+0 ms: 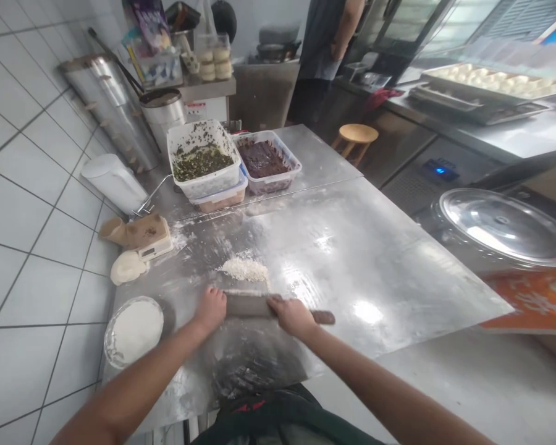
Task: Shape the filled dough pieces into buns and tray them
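Note:
A dark wooden rolling pin (254,306) lies across the floured steel table (352,259), and both my hands grip it. My left hand (209,310) sits at its left end, and my right hand (293,316) wraps over it nearer the right end. Just beyond the pin is a small heap of flour (243,269). To my left are a round tray of white flour or dough (134,332) and a pale dough piece (127,267). Whatever lies under the pin is hidden.
Tubs of green filling (202,162) and dark paste (262,159) stand at the far end, beside a small scale (155,240). A white tiled wall (37,185) runs along the left. A large steel lid (500,227) sits right, and a person (324,55) stands behind.

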